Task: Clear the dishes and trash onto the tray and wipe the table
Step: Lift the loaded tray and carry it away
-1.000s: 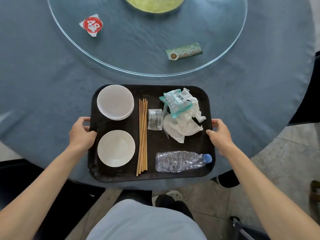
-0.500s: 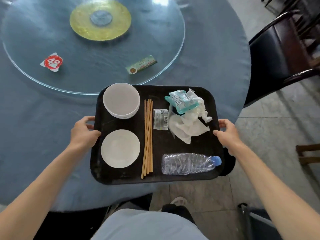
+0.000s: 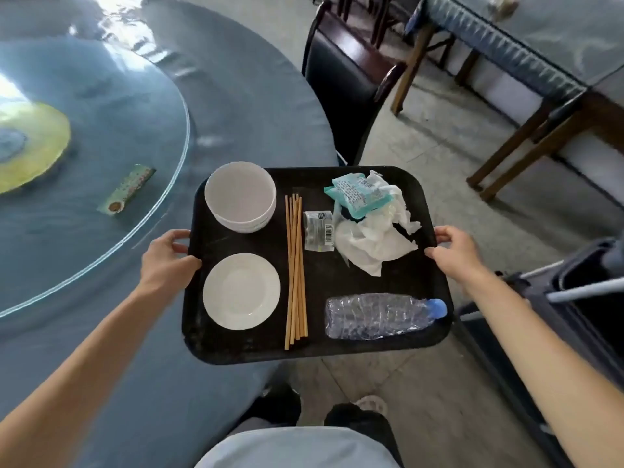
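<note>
Tray (image 3: 418,265), loaded with dishes and trash, hangs partly past the table (image 3: 236,106) edge; left hand (image 3: 165,260) and right hand (image 3: 454,251) grip its side rims, fingers curled around them.

On the tray (image 3: 418,204), the bowl (image 3: 240,197) sits far left with the plate (image 3: 241,291) nearer; chopsticks (image 3: 295,268) lie right of both; a wrapper (image 3: 318,230), packet (image 3: 358,194) and crumpled napkin (image 3: 371,244) lie far right; the bottle (image 3: 381,315) lies nearest, on its side; the counter (image 3: 236,106) lies left, a chair (image 3: 344,76) behind.
</note>
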Tool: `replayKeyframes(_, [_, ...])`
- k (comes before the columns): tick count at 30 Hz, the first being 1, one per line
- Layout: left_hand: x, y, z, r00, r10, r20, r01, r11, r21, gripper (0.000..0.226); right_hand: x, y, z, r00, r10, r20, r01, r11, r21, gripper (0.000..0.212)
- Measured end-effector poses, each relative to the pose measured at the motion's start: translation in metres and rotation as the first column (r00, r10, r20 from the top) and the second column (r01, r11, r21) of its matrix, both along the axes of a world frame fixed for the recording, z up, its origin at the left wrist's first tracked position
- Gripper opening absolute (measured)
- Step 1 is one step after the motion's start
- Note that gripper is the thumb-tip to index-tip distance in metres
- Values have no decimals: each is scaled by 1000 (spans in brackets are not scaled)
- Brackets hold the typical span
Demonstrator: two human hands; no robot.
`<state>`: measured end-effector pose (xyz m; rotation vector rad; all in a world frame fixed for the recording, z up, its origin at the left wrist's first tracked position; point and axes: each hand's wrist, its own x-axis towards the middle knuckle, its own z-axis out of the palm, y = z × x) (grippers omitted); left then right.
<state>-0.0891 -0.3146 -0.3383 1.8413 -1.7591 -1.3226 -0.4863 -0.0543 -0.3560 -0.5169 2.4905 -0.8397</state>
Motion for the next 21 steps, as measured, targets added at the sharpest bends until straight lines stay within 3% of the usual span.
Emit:
replayKeyframes(10, [-172,67,33,940,-341,-2,340,938,-71,49,-58,195,39,933,-361,13,360,930,-74,40])
replayKeyframes(21, [-374,208,85,765,-636,-95,613,766,-193,37,-126,408,113,782,-623,-21,611,772,-172,39])
